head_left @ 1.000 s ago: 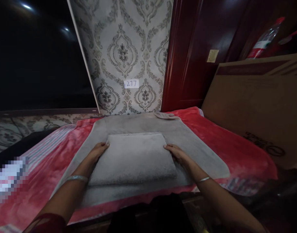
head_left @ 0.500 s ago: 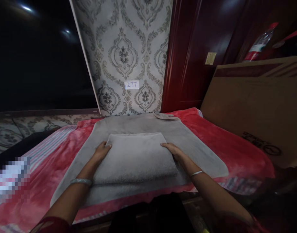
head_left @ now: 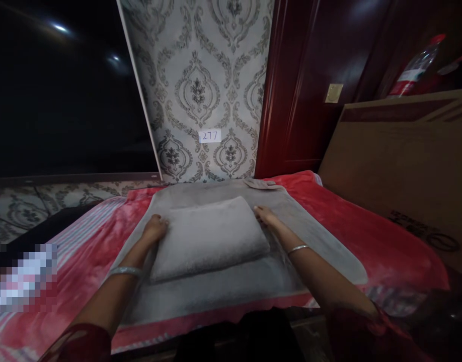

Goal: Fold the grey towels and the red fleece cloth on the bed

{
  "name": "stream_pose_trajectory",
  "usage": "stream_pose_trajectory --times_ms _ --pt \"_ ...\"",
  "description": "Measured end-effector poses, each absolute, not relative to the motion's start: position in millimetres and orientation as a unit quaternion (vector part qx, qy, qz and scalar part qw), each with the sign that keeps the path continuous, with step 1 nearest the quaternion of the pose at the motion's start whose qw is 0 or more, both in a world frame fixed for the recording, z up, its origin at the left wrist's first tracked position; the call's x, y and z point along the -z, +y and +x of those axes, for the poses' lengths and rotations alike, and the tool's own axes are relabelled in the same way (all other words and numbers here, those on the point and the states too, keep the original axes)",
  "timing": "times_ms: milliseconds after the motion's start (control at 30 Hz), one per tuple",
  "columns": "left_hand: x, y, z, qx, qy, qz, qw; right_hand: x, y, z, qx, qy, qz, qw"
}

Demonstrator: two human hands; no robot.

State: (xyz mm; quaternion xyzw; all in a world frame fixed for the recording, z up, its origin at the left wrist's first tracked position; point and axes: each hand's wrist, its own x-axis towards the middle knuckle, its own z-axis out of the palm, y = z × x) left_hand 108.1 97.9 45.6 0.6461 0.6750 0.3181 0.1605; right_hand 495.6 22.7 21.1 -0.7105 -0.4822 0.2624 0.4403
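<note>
A folded pale grey towel (head_left: 210,239) with a plush surface lies at a slight slant, its right side farther back. It rests on a larger flat grey cloth (head_left: 216,296). My left hand (head_left: 155,229) is at the towel's left edge, fingers curled in against it; the fingertips are partly hidden. Just off the far right corner is my right hand (head_left: 265,216), its fingers stretched forward and a small gap between them and the towel. A bracelet sits on each wrist.
Beneath the grey cloth spreads a red and striped blanket (head_left: 367,231). A small folded grey piece (head_left: 260,184) lies at the back. A cardboard box (head_left: 400,166) with a bottle (head_left: 415,70) above it stands right. A dark screen (head_left: 65,100) is at left.
The folded towel has turned, its right side shifting away from me and its far right corner now raised toward the back. My right hand has come off its edge.
</note>
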Motion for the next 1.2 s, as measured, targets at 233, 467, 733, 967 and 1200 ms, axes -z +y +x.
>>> stream_pose_trajectory --times_ms 233,467,733,967,1200 --pt "-56 97 195 -0.255 0.544 0.793 0.094 -38 51 454 -0.13 -0.587 -0.693 0.398" --pt "-14 91 258 -0.119 0.491 0.862 0.033 -14 62 421 0.001 -0.681 -0.702 0.209" --pt "25 89 246 -0.098 0.485 0.869 -0.013 36 57 429 -0.015 -0.698 -0.699 0.155" --pt "8 98 220 -0.046 0.551 0.833 -0.003 31 57 429 -0.012 -0.703 -0.693 0.157" --pt "7 97 148 -0.063 0.633 0.771 0.012 31 57 429 -0.028 -0.704 -0.693 0.156"
